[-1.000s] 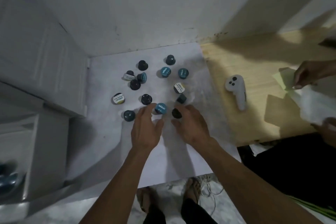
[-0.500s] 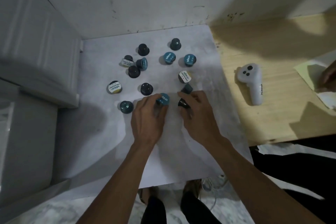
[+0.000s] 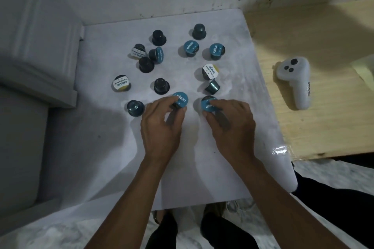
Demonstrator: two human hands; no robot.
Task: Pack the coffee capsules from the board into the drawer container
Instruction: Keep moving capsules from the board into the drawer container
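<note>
Coffee capsules, small dark pods with teal or white-and-yellow foil lids, lie scattered over the far half of the white marbled board, which rests on the worktop. The left hand pinches a teal-lidded capsule tipped so its lid faces up and toward the camera. The right hand grips another teal-lidded capsule, tilted likewise. Both lids read "EXCELSO". A dark capsule stands lid-down just left of the left hand, and a capsule on its side lies just beyond the right hand, its long axis apparently running toward the far left. Two white-lidded capsules carry "EXCELSO" and smaller print, seemingly "ROBUSTA GOLD". To the right, on the pale wooden worktop, lies a white handheld controller with three dark buttons and handwritten marks on its handle. A grey-white plastic drawer unit stands left of the board.
</note>
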